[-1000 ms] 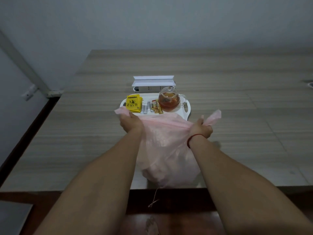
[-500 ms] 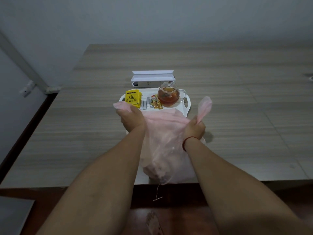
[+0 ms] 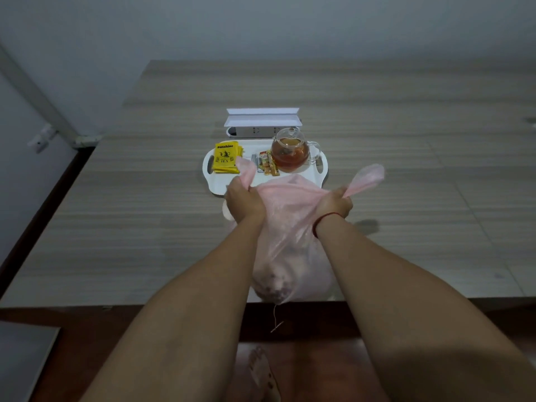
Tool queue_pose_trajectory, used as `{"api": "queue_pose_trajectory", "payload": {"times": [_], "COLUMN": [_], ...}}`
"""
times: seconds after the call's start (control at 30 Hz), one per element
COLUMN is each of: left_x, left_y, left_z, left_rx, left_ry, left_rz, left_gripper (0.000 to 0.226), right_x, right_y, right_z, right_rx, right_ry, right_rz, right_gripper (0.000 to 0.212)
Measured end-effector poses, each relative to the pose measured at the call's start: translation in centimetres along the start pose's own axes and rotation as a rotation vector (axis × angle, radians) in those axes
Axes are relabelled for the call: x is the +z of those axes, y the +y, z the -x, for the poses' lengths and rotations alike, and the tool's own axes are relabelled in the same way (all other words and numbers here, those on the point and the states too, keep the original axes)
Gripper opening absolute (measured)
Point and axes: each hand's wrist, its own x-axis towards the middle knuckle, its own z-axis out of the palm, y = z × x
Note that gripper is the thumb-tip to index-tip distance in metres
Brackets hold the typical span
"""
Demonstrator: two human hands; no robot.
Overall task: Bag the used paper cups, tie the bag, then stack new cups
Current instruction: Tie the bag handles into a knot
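Observation:
A thin pink plastic bag (image 3: 293, 256) hangs between my arms over the near edge of the table, bulging at the bottom with pale shapes inside that I cannot make out clearly. My left hand (image 3: 243, 203) is shut on the bag's left top corner, whose tip sticks up above my fist. My right hand (image 3: 333, 203) is shut on the right top corner, whose loose flap points up and to the right. The bag's mouth is stretched taut between both fists. A thin string dangles below the bag.
Behind the bag a white tray (image 3: 208, 169) holds yellow tea packets (image 3: 224, 158), several sachets (image 3: 265, 162) and a glass teapot (image 3: 290, 150) of amber tea. A white power strip (image 3: 255, 131) under a white box (image 3: 262, 117) lies beyond. The wooden table (image 3: 145, 221) extends to both sides.
My hands spread slightly apart again, pulling the bag's mouth taut. The left corner now stands up above my left fist, and the right flap swung out to the right.

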Motion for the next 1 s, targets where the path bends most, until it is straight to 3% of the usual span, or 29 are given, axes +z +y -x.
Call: {"api": "queue_pose_trajectory", "payload": {"times": [0.1, 0.2, 0.27, 0.37, 0.43, 0.57, 0.67, 0.77, 0.83, 0.93, 1.0], "left_x": [-0.3, -0.3, -0.2, -0.3, -0.5, -1.1, -1.8, -1.3, -0.4, 0.3, 0.5], "left_y": [0.3, -0.4, -0.5, 0.1, 0.5, -1.6, -4.2, -5.0, -4.4, -2.5, -1.1], "left_z": [-0.9, -1.3, -1.3, -1.1, -0.5, 0.4, 0.8, 1.7, 2.1, 2.3, 2.6], "left_rx": [0.02, 0.037, 0.013, 0.013, 0.063, 0.168, 0.103, 0.087, 0.114, 0.199, 0.156], "left_ry": [0.03, 0.011, -0.002, -0.004, -0.018, -0.104, -0.172, -0.197, -0.191, -0.103, -0.082], "left_rz": [-0.032, -0.073, -0.057, -0.006, 0.036, -0.044, -0.2, -0.238, -0.256, -0.198, -0.063], "left_gripper": [0.019, 0.026, 0.027, 0.021, 0.02, 0.07, 0.108, 0.121, 0.101, 0.04, 0.026], "right_x": [-0.1, 0.3, 0.7, 1.1, 1.2, 0.8, 0.6, 0.6, 0.6, 0.4, 0.0], "right_y": [-1.2, -1.8, -1.9, -1.1, -0.7, -0.1, 0.2, 0.3, 0.5, 0.8, 1.0], "right_z": [-0.7, -0.9, -0.9, -0.6, -0.2, -0.1, -0.1, 0.2, 0.4, 0.5, 0.5], "right_rx": [0.142, 0.135, 0.007, -0.356, -0.454, -0.407, -0.397, -0.396, -0.4, -0.396, -0.421], "right_ry": [-0.108, -0.118, -0.119, -0.111, -0.088, 0.003, 0.046, 0.035, 0.025, -0.013, -0.059], "right_rz": [-0.266, -0.271, -0.101, 0.253, 0.355, 0.337, 0.335, 0.335, 0.359, 0.405, 0.489], "right_gripper": [0.039, 0.042, 0.038, 0.037, 0.04, 0.043, 0.043, 0.042, 0.042, 0.042, 0.042]}}
